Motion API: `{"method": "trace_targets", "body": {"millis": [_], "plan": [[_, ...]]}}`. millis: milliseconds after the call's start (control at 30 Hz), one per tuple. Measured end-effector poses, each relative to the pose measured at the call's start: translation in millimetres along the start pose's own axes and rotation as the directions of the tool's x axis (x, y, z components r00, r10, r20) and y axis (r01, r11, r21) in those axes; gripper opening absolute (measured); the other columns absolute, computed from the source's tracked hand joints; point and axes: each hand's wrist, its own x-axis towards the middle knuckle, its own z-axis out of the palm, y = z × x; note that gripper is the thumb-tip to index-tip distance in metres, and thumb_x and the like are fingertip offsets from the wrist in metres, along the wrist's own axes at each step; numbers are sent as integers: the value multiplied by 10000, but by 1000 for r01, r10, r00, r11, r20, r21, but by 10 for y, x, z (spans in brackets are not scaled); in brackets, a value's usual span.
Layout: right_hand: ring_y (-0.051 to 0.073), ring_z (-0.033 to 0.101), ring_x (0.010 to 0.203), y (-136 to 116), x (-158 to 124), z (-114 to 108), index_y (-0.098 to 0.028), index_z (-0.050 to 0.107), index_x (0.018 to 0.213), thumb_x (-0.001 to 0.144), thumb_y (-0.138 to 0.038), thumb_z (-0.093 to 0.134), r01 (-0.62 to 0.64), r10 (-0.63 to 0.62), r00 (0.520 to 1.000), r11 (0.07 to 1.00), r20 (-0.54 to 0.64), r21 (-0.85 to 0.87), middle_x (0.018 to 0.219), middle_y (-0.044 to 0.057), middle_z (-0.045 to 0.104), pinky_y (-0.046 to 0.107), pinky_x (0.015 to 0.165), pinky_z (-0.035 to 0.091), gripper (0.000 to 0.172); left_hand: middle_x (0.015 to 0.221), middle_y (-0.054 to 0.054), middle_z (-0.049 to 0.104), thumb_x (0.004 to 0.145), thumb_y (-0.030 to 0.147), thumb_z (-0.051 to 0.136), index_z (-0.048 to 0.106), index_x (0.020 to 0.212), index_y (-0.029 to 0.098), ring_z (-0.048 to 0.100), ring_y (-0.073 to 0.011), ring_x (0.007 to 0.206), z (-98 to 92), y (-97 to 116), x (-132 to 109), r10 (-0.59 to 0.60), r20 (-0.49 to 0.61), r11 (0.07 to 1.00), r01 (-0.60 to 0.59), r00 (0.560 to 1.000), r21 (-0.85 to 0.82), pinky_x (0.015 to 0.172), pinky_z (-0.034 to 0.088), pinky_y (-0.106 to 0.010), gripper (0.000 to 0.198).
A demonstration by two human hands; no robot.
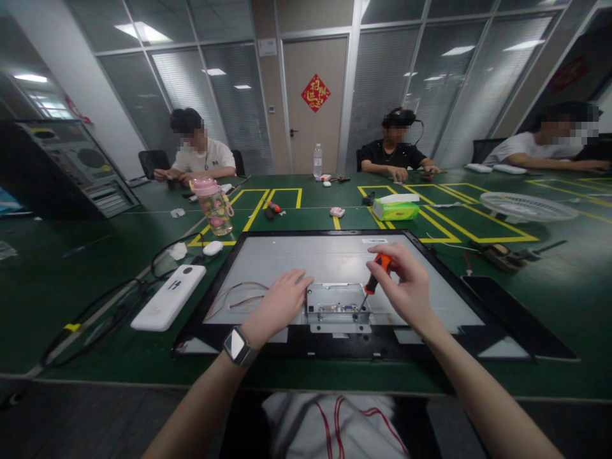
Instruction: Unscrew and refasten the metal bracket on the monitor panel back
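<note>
A display panel (pixel 268 255) with a black frame lies back side up on the green table in front of me. On its near middle sits a metal box (pixel 335 294) with a row of connector ports along its front. My right hand (pixel 405 280) grips a screwdriver (pixel 377 273) by its orange and black handle, and the shaft slants down to the ports at the box's right front. Against the box's left side, my left hand (pixel 285 296) lies with its fingers stretched out. Thin wires (pixel 243 288) run over the panel left of that hand.
Left of the panel are a white power bank (pixel 169 298), black cables (pixel 95 319) and a pink-lidded bottle (pixel 213 207). A black flat slab (pixel 519 312) lies to the right. Farther back are a green tissue pack (pixel 396 208) and a white fan grille (pixel 526 207). Several people sit across.
</note>
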Motion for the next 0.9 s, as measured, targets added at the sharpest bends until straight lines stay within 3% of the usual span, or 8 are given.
{"method": "trace_targets", "body": {"millis": [233,333,500,667,800,900], "plan": [[115,488,547,15,-31,-37,-222,595,1165,960,-236,397,-88,67,990,981,123,174,983,56,621,285,503,423,285,1392,-125,514,937,130,387,509,1313,176,480,-227,1285,-14,6,-5,-10,11,1000,10,1000,-20,1093,362,-406,398],[131,508,610,-1,-15,-23,-227,609,1129,928,-225,500,-44,31,995,991,95,129,916,40,604,273,517,418,229,1394,-133,510,939,133,391,507,1318,166,472,-233,1293,-6,1,-1,-3,12,1000,4,1000,-18,1098,351,-404,398],[128,469,612,-6,6,-4,-222,638,907,843,-226,652,24,-23,1000,999,-13,31,748,-13,485,263,529,384,66,1398,-151,504,944,134,391,513,1318,146,469,-238,1297,-12,5,8,2,22,1000,-2,1000,-4,1101,344,-394,393],[107,503,568,23,-31,-28,-212,638,1068,955,-298,413,-71,55,996,973,76,222,1034,63,554,263,461,423,266,1392,-140,509,935,123,400,519,1306,154,479,-238,1287,-26,15,6,-4,28,1000,3,1000,12,1100,352,-397,391],[115,507,545,4,-26,-23,-205,615,1111,947,-271,464,-107,86,990,974,112,198,876,41,617,249,458,423,232,1396,-136,510,929,118,407,508,1310,170,478,-228,1292,0,-1,1,4,3,1000,-4,1000,-5,1098,360,-406,397],[127,513,591,-16,-2,-2,-213,640,1014,911,-254,537,-56,52,998,995,46,86,814,23,592,249,490,408,152,1404,-131,506,935,132,405,503,1317,173,483,-228,1287,21,-15,-1,6,2,1000,-6,1000,-3,1094,367,-408,397]]}}
